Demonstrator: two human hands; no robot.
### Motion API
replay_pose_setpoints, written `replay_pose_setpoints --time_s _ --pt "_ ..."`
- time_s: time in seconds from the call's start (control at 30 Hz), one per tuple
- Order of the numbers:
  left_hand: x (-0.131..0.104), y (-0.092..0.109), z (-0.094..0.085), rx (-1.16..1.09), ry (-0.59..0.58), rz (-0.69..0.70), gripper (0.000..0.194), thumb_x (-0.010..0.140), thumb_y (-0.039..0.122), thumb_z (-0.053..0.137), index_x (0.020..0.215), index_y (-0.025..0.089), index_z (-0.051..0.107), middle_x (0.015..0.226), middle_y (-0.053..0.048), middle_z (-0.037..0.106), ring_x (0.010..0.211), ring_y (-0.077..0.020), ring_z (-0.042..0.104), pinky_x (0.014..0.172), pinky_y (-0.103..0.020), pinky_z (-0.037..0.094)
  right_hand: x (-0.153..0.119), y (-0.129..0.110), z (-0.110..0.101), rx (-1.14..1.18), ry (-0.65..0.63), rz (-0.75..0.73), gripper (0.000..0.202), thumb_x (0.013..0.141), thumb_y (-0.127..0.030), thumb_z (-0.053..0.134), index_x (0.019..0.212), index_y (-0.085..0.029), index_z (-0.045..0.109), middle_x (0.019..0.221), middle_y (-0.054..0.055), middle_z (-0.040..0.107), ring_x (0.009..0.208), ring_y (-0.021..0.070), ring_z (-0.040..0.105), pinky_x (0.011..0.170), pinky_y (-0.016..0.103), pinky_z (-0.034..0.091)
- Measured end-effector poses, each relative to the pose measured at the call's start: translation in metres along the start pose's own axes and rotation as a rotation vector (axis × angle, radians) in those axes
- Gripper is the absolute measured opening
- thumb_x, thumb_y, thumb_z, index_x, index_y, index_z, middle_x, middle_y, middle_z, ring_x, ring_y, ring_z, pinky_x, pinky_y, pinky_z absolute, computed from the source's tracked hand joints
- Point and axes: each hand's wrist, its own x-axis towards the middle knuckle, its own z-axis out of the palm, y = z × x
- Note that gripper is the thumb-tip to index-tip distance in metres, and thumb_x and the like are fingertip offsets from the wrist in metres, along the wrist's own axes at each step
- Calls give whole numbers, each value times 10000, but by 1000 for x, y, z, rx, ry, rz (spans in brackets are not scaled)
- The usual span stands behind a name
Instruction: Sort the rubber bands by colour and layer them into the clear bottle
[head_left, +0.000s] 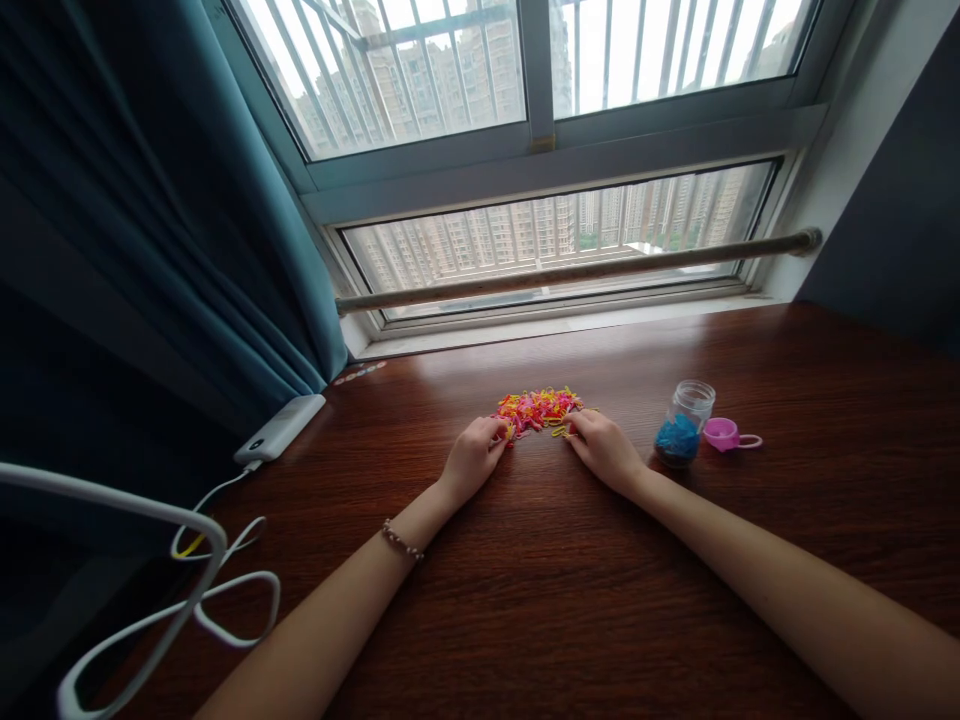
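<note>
A: Where are the little bands?

B: In a pile (537, 408) on the brown table (480, 630), mostly pink, red and yellow. Call that pile the middle of the clock.

A: And the hands?

B: Apart from each other, one on each side of it. The left hand (474, 458) is at eight o'clock, fingertips at the pile's edge with a bit of yellow beside them. The right hand (606, 452) is at four o'clock, fingers bent at the other edge, next to some yellow bands.

A: Is either one pinching a band?

B: I cannot tell; the fingertips are too small to read.

A: What else is on the table?

B: At three o'clock, near the right hand, an uncapped clear jar (696, 396) with blue stuff (678, 437) inside. Just beyond it, same direction, lies a pink lid (721, 434) with a loop. Well off at nine o'clock is a white power bank (283, 430), with a white cord plugged in.

A: And around the table?

B: A blue curtain (225, 220) hangs at ten o'clock. The window (420, 80) is at twelve, a rail (585, 272) across its lower part. The left wrist wears a bracelet (403, 541).
</note>
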Motion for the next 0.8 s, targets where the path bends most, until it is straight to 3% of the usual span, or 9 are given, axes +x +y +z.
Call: replay_pose_setpoints --time_s 0.1,0.23,0.4,0.57,0.8 --pt "0 1 0 -5 16 -18 128 767 144 527 878 182 578 826 -40 571 777 -159 532 702 -275 450 0 0 -1 -2 -18 -51 218 808 -139 517 1011 -184 584 945 73 590 906 193 518 810 299 422" --pt "-1 1 0 -9 14 -33 174 779 139 501 910 192 602 858 -42 549 799 -152 532 718 -267 450 1 -1 -1 -10 -43 -109 173 835 -158 485 903 -201 638 906 64 587 889 186 509 807 301 424" --pt "0 -2 1 -96 36 -65 223 813 175 466 985 184 608 869 -48 557 764 -137 545 698 -252 458 0 -2 -2 -21 -34 -85 148 834 -164 490 839 -185 636 887 71 566 865 181 503 790 298 425" --pt "1 -7 1 -230 90 -194 317 802 197 500 1118 187 516 848 -30 620 749 -141 594 736 -281 479 0 -3 -3 -26 -37 -54 114 825 -145 496 783 -170 600 875 70 563 847 176 500 773 277 422" --pt "1 -14 2 -358 133 -303 262 788 228 521 1045 179 535 832 -38 655 737 -157 632 716 -301 506 1 0 -1 -18 -38 -39 125 813 -100 476 816 -168 580 861 69 579 840 182 509 765 275 411"
